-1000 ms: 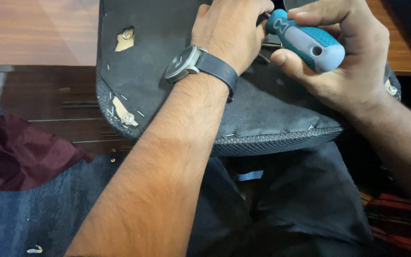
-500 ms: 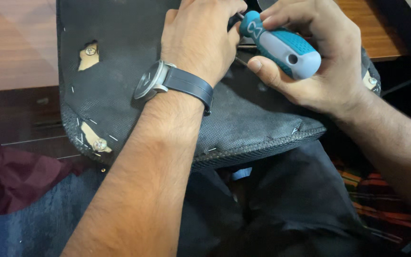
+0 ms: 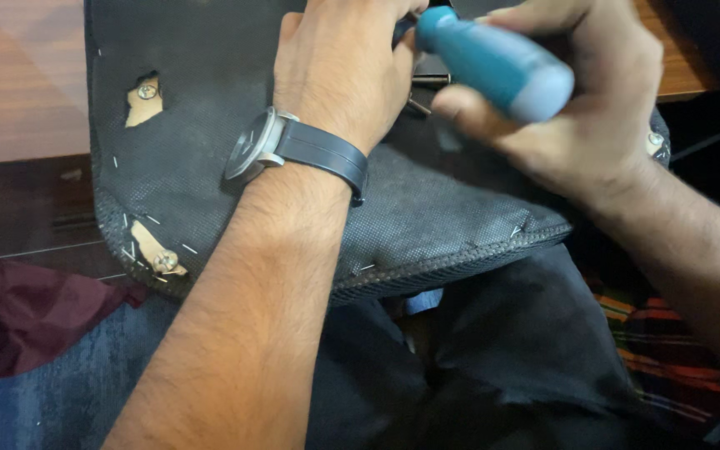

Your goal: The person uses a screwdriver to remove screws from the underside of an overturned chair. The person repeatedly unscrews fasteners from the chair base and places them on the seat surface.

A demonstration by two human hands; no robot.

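Observation:
An upturned chair seat (image 3: 427,217), covered underneath in dark fabric pinned with staples, rests across my lap and the desk edge. My right hand (image 3: 593,108) grips a blue and grey screwdriver (image 3: 493,62) by the handle; the handle is motion-blurred. My left hand (image 3: 339,58), with a dark wristwatch (image 3: 293,150) on its wrist, is curled by the screwdriver's shaft near the top edge, fingertips hidden. Two dark bolts (image 3: 422,87) stick out of the seat just below the tool. Torn holes in the fabric show screws (image 3: 145,90) on bare wood.
A wooden desk top (image 3: 18,75) lies at the upper left, with dark drawer fronts (image 3: 35,217) below it. A maroon cloth (image 3: 18,312) lies on blue carpet (image 3: 60,400) at the lower left. Striped fabric (image 3: 668,367) shows at the lower right.
The view shifted, so the seat and hands sit further left in frame. The screwdriver handle has turned in my right hand and is now blurred. My left hand stays by the shaft.

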